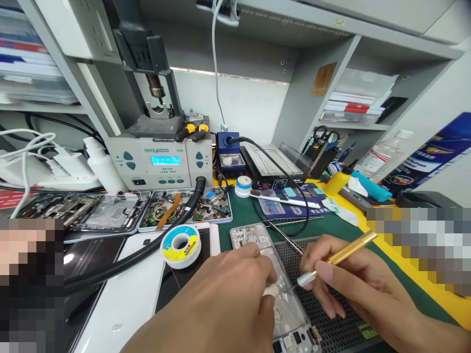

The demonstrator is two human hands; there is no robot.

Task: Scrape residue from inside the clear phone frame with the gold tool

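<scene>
A bare metal phone frame (290, 314) lies lengthwise in front of me on a black perforated mat (316, 306). My left hand (224, 289) rests over its left side, fingers bent and closed on the frame; part of the fingertips is hidden. In my right hand (360, 289) is a gold-handled craft knife (346, 255), pinched between thumb and fingers. Its silver collar points left toward the frame, and the thin blade is hard to make out over it. Metal tweezers (285, 236) reach close to my right fingers; whether they touch I cannot tell.
A white solder spool (181, 267) sits on phones at left, beside a black hose (147, 252). Behind are a parts tray (222, 215), the rework station (162, 171) and a soldering iron stand (230, 152). A yellow bottle (336, 181) stands at right.
</scene>
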